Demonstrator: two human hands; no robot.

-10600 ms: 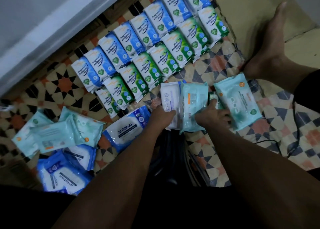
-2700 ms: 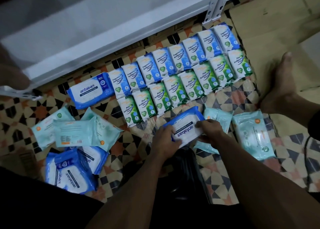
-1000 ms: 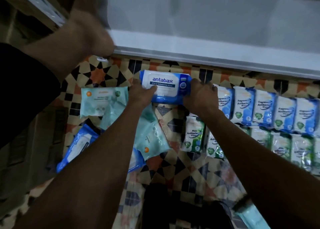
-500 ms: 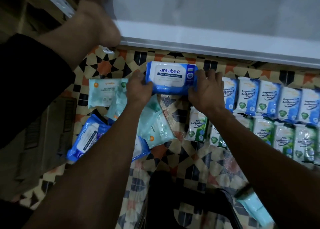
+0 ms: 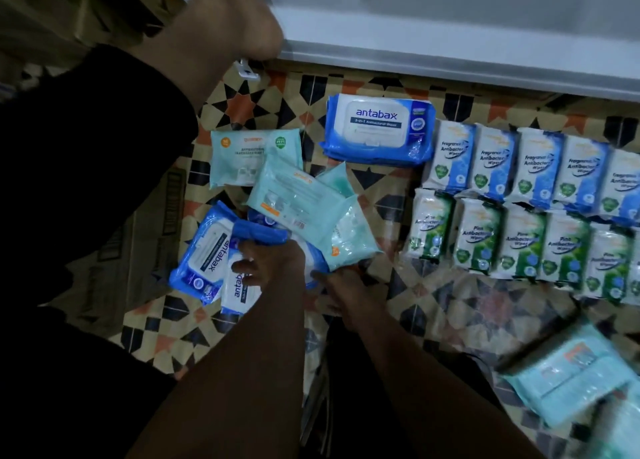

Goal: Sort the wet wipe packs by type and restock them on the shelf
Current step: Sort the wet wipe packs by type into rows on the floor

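The left hand [image 5: 268, 264] curls its grip around a blue antabax pack [image 5: 242, 285] in the floor pile, the right hand [image 5: 341, 290] holds a teal pack [image 5: 349, 242] beside it, and another antabax pack [image 5: 379, 129] lies below the white shelf [image 5: 450, 53].

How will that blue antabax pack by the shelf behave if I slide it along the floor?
The antabax pack looks soft and bulging, so it probably flexes rather than rolls. Its glossy film likely slides easily. Lying flat, it shouldn't tip.
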